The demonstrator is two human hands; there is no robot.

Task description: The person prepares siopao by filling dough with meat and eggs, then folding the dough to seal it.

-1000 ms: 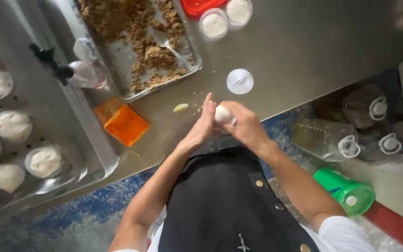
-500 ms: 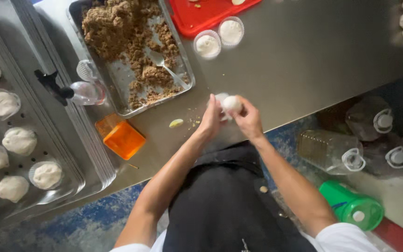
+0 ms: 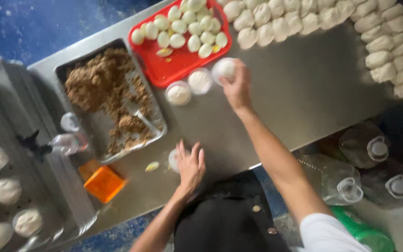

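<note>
My right hand (image 3: pixel 238 88) is stretched far across the steel table (image 3: pixel 304 102), its fingers closed on a white filled bun (image 3: pixel 225 69) in a paper cup. That bun sits beside two other cupped buns (image 3: pixel 178 94) next to a red tray (image 3: pixel 173 74) of halved boiled eggs (image 3: pixel 183 28). My left hand (image 3: pixel 191 167) rests near the table's front edge with fingers spread, touching an empty white paper liner (image 3: pixel 173 159). A small yellow scrap (image 3: pixel 152 166) lies just left of it.
A metal tray (image 3: pixel 96 126) of brown crumbly filling (image 3: pixel 94 79) lies at the left. Rows of raw dough pieces (image 3: pixel 304 21) line the far and right edges. An orange box (image 3: pixel 103 183), a spray bottle (image 3: pixel 66 142), a rack of buns (image 3: pixel 5 191) and floor bottles (image 3: pixel 341 182) surround me.
Both hands were together shaping the bun near my body. My right hand has carried it out to the cupped buns by the red tray, and my left hand has dropped onto the paper liner.
</note>
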